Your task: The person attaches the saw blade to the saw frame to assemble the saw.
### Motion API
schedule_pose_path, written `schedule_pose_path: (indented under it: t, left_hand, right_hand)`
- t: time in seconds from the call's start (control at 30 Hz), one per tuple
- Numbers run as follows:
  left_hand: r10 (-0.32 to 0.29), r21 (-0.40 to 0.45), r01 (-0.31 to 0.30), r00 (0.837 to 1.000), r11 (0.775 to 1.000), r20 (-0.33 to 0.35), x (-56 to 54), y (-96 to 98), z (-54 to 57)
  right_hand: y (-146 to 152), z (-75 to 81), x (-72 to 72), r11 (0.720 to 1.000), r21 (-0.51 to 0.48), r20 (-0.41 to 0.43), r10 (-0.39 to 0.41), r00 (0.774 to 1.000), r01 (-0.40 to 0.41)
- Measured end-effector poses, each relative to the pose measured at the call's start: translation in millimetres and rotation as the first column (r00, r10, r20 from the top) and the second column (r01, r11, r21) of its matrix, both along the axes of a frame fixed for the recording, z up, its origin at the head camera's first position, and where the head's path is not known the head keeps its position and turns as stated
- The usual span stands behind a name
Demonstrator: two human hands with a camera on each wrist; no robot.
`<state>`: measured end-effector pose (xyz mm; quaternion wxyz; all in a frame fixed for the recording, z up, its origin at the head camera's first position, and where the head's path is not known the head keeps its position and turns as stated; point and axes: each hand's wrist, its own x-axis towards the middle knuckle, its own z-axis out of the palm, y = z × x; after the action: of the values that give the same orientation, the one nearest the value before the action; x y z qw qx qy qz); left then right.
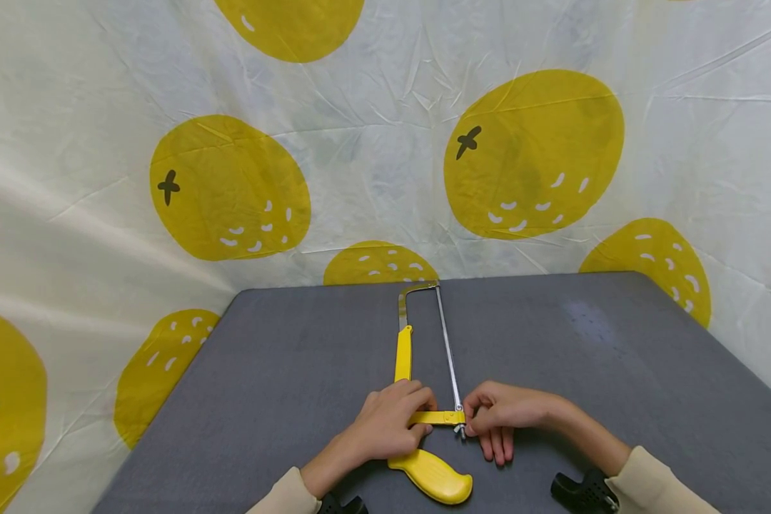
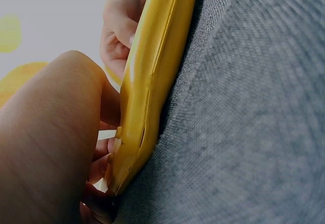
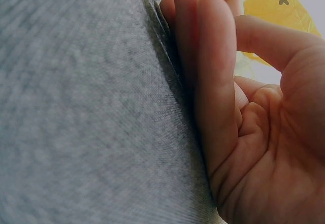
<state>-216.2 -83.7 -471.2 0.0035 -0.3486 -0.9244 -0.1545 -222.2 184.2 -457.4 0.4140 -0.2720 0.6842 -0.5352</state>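
Note:
A hacksaw (image 1: 403, 353) with a yellow frame and handle lies on the dark grey table, its far end pointing away from me. My left hand (image 1: 392, 417) grips the frame just above the handle, fingers over the yellow crosspiece (image 1: 438, 418). In the left wrist view the handle (image 2: 152, 71) runs beside that hand. My right hand (image 1: 504, 414) pinches with thumb and forefinger at the small metal wing nut (image 1: 460, 431) by the blade's near end. Its other fingers (image 3: 216, 71) stretch along the tabletop. The metal blade (image 1: 448, 343) is attached at both ends.
The grey tabletop (image 1: 295, 364) spreads around the saw. Behind it and to the sides hangs a pale sheet (image 1: 373, 178) printed with large yellow fruit. Black wrist straps (image 1: 585, 492) sit near the beige sleeves.

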Motion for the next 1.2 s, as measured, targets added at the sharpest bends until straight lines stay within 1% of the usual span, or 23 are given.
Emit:
schedule_pose_path:
  t: [0.2,0.37,0.73,0.93,1.07,1.2]
  left_hand:
    - [-0.011,0.009,0.011,1.0,1.0,-0.018,0.0,0.6,0.6]
    - [-0.011,0.009,0.011,1.0,1.0,-0.015,-0.4,0.9,0.9]
    - [-0.028,-0.005,0.027,1.0,1.0,-0.014,-0.9,-0.2,2.0]
    - [-0.034,0.005,0.034,0.999,0.999,-0.018,-0.4,-0.5,3.6]
    - [-0.031,0.012,0.031,0.999,0.999,-0.006,-0.5,-0.9,2.0]
    - [-0.026,0.012,0.026,0.999,1.0,0.033,-0.2,-1.7,-0.4]
  right_hand:
    - [0.6,-0.4,-1.3,1.0,-0.013,0.011,0.009,1.0,-0.009]
    - [1.8,-1.2,-2.3,1.0,-0.023,0.017,0.019,1.0,-0.019]
    - [2.6,-2.0,-4.2,0.998,-0.038,-0.001,0.042,0.999,-0.042]
    - [2.6,-1.4,-4.1,0.997,-0.042,-0.016,0.057,0.998,-0.058]
    - [2.4,-2.1,-3.5,0.997,-0.045,-0.017,0.057,0.998,-0.058]
    - [2.5,-5.1,-1.5,0.997,-0.051,-0.015,0.052,0.999,-0.053]
